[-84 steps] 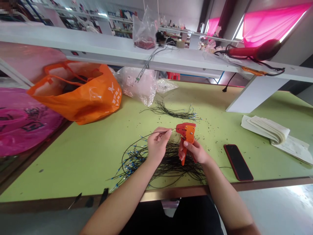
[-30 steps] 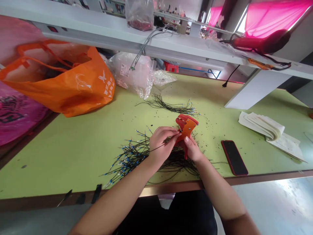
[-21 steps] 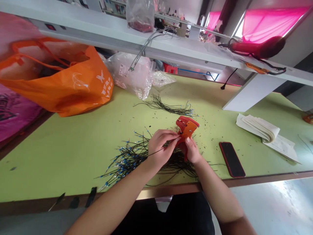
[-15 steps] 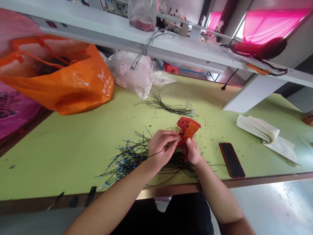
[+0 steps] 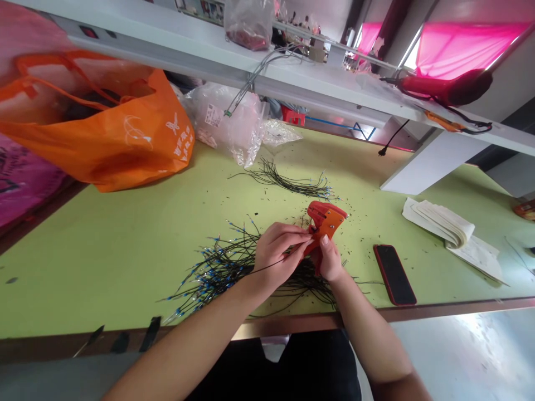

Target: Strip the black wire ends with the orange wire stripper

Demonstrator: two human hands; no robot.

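Observation:
My right hand (image 5: 330,259) is wrapped round the handles of an orange-red wire stripper (image 5: 330,221), its head pointing up and away from me. Close against the tool, my left hand (image 5: 278,250) pinches a thin black wire (image 5: 267,268) by the jaws; whether the wire's end sits inside them is hidden by my fingers. Under both hands lies a large bundle of black wires (image 5: 217,267) with blue and silvery ends. Beyond the stripper rests a smaller bunch of black wires (image 5: 288,182), also with some blue ends.
Small dark scraps dot the green tabletop (image 5: 137,234). A phone (image 5: 394,274) and folded papers (image 5: 443,225) lie to the right. At the left stands an orange bag (image 5: 142,136), beside clear plastic bags (image 5: 228,120). A white shelf (image 5: 188,53) crosses the back.
Both hands and the wire stripper sit very slightly further right in view; the grip on tool and wire looks the same. The camera has shifted a little.

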